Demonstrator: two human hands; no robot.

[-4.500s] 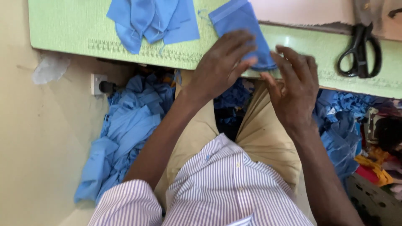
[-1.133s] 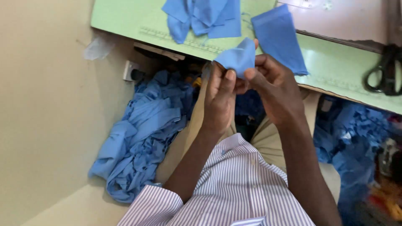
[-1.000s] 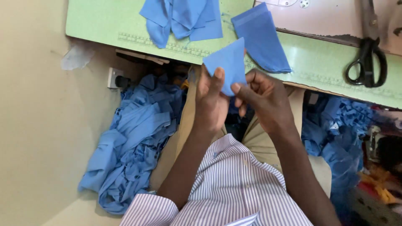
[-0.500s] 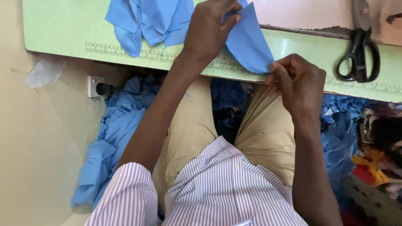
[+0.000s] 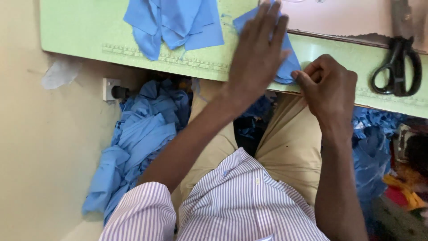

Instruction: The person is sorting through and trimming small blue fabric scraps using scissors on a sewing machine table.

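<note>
Bare green table (image 5: 80,33) at 9 o'clock of the left hand (image 5: 258,49): open lane to the table edge. At 10 o'clock the pile of blue pieces (image 5: 176,22) blocks. At 3 o'clock of the right hand (image 5: 330,87), free strip, then black scissors (image 5: 397,67). 12 o'clock: machine base (image 5: 339,18) closes it off.

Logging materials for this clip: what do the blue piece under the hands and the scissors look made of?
Blue piece: thin matte woven cloth, apparently; it lies flat under the left hand and folds at its edge. Scissors: black handles, probably plastic or painted metal.
</note>
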